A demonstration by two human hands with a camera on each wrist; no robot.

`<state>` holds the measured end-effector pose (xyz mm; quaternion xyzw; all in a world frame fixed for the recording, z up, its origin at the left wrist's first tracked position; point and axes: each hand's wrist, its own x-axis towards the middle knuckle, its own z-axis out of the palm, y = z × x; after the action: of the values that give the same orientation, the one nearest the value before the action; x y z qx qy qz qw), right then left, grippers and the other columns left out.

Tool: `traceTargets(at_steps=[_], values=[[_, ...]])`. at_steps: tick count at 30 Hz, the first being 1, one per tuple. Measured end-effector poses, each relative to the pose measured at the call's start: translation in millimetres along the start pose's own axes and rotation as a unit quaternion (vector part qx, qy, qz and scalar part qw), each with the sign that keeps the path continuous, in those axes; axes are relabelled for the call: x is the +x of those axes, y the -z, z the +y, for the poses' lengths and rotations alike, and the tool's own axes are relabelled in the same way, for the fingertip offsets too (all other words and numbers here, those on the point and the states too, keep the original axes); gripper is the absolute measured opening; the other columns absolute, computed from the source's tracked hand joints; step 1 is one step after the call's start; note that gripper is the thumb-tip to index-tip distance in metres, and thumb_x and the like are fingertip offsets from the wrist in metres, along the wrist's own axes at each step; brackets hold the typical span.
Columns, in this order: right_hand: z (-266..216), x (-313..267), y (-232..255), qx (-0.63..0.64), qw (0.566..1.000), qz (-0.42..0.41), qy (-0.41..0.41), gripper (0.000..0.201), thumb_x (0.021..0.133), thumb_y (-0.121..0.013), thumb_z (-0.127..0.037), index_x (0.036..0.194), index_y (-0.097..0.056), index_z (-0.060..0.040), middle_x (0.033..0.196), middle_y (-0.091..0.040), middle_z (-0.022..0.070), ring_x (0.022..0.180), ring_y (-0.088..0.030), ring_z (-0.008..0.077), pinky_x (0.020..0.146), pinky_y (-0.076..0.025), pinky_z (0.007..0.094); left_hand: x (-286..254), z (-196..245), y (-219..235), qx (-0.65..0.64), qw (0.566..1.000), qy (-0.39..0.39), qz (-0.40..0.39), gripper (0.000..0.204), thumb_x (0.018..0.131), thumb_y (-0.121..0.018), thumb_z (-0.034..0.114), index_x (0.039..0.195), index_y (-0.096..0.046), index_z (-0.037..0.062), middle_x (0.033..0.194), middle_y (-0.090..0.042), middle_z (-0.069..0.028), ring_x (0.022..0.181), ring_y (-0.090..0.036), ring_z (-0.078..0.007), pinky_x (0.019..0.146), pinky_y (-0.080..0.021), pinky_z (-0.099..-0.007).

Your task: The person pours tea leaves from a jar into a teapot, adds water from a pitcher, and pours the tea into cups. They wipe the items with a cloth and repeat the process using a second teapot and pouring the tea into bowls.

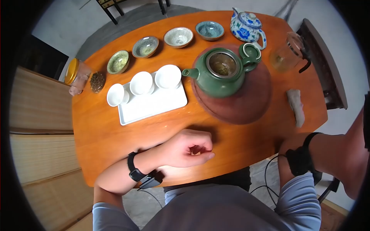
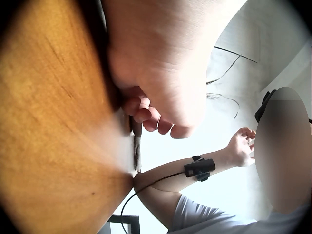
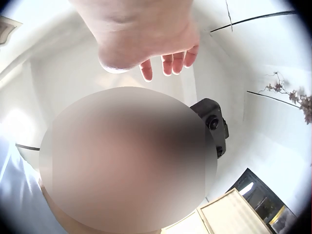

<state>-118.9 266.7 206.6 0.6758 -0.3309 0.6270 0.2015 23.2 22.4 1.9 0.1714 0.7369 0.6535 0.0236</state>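
My left hand [image 1: 189,148] rests on the near edge of the wooden table, side down, its fingers loosely curled around nothing. In the left wrist view its fingertips [image 2: 141,115] hang bent beside the tabletop. My right hand [image 3: 146,36] is raised off the table, near the head, with loose fingers and nothing in them. The nearest things to the left hand are a white tray [image 1: 154,107] with three white cups [image 1: 142,83] along its back edge, and a round brown board [image 1: 246,107] bearing a green teapot [image 1: 219,86], whose open top shows a metal strainer.
Several small glazed bowls [image 1: 178,37] line the back. A blue-and-white teapot [image 1: 246,29] and a glass pitcher [image 1: 287,56] stand back right. A folded cloth [image 1: 296,107] lies right. At the left are a yellow-lidded jar [image 1: 77,75] and a heap of dry leaves [image 1: 97,82].
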Motion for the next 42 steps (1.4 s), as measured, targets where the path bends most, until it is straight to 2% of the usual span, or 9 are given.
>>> traceTargets(at_steps=[21,26,28,30,32,34,35,39,42], values=[[29.1,-1.2,18.0,-0.013,0.999,0.025,-0.017,0.031,0.106,-0.052,-0.025,0.117,-0.068,-0.0012,0.103,-0.07,0.0088,0.098,-0.065,0.0175,0.092,-0.05,0.032,-1.9,-2.1,0.2,0.007,1.0,0.009,-0.008,0.018,0.091,-0.075,-0.002,0.084,-0.059,0.0028,0.076,-0.057,-0.0033,0.06,-0.048,-0.0133,0.052,-0.035,-0.03],[83.8,-11.9,50.1,-0.097,0.968,0.065,-0.221,0.034,0.106,-0.052,-0.026,0.119,-0.069,0.0001,0.106,-0.072,0.01,0.101,-0.067,0.018,0.094,-0.051,0.0323,-1.0,-2.8,-0.7,0.008,1.0,-0.002,0.0,0.017,0.094,-0.074,0.002,0.086,-0.06,0.0035,0.073,-0.053,-0.0005,0.059,-0.048,-0.0083,0.052,-0.036,-0.0278],[117.5,-37.3,50.4,-0.01,0.922,0.035,-0.386,0.025,0.109,-0.055,-0.016,0.114,-0.072,0.0029,0.099,-0.073,0.0096,0.089,-0.068,0.0173,0.084,-0.054,0.0312,-2.7,-2.6,-0.4,0.006,1.0,-0.003,-0.001,0.017,0.094,-0.075,0.003,0.086,-0.06,0.0035,0.073,-0.054,-0.0007,0.06,-0.049,-0.0089,0.053,-0.037,-0.0276],[142.5,-72.8,60.3,-0.156,0.882,-0.065,-0.44,0.023,0.107,-0.054,-0.008,0.114,-0.073,0.0038,0.103,-0.07,0.0051,0.09,-0.062,0.0109,0.08,-0.05,0.0245,-1.6,0.7,0.1,0.008,1.0,0.016,-0.008,0.017,0.094,-0.075,0.004,0.086,-0.061,0.0035,0.074,-0.055,-0.001,0.06,-0.05,-0.0093,0.053,-0.038,-0.0273],[156.1,-99.7,66.8,-0.362,0.826,-0.174,-0.395,0.027,0.096,-0.058,0.003,0.118,-0.072,-0.0037,0.104,-0.071,0.0051,0.096,-0.069,0.0177,0.087,-0.055,0.0312,-0.7,0.3,0.0,0.003,1.0,0.007,-0.003,0.017,0.094,-0.075,0.005,0.086,-0.06,0.0034,0.075,-0.056,-0.0014,0.061,-0.051,-0.0099,0.053,-0.04,-0.0273],[154.2,-112.2,65.9,-0.42,0.802,-0.257,-0.338,0.041,0.089,-0.06,0.007,0.126,-0.069,-0.0079,0.115,-0.07,0.0078,0.112,-0.067,0.0268,0.099,-0.053,0.0394,-0.2,1.7,0.8,0.002,1.0,0.014,-0.006,0.017,0.094,-0.075,0.004,0.085,-0.06,0.0033,0.075,-0.057,-0.0018,0.061,-0.052,-0.011,0.053,-0.04,-0.0279],[152.7,-117.9,68.7,-0.36,0.797,-0.284,-0.394,0.053,0.086,-0.063,0.007,0.136,-0.063,-0.0103,0.138,-0.062,0.0108,0.13,-0.058,0.0345,0.108,-0.049,0.0452,-0.5,2.0,1.0,-0.003,1.0,0.022,-0.007,0.017,0.093,-0.075,0.003,0.085,-0.06,0.003,0.075,-0.057,-0.0024,0.061,-0.052,-0.0122,0.053,-0.04,-0.0288],[166.9,-139.1,68.9,-0.337,0.784,-0.326,-0.407,0.07,0.083,-0.069,0.003,0.148,-0.056,-0.0161,0.16,-0.044,0.0128,0.141,-0.047,0.0392,0.116,-0.045,0.0443,1.6,3.9,2.4,-0.003,1.0,0.02,-0.015,0.017,0.093,-0.075,0.003,0.085,-0.06,0.003,0.075,-0.057,-0.0028,0.061,-0.052,-0.0126,0.053,-0.04,-0.0293],[174.4,-145.0,67.6,-0.313,0.797,-0.298,-0.421,0.069,0.083,-0.071,0.0,0.148,-0.056,-0.0173,0.159,-0.046,0.0131,0.141,-0.047,0.039,0.117,-0.044,0.0445,1.2,3.5,1.6,-0.017,0.999,0.028,-0.013,0.017,0.092,-0.075,0.002,0.085,-0.06,0.003,0.075,-0.057,-0.0031,0.061,-0.052,-0.0131,0.053,-0.04,-0.0295]])
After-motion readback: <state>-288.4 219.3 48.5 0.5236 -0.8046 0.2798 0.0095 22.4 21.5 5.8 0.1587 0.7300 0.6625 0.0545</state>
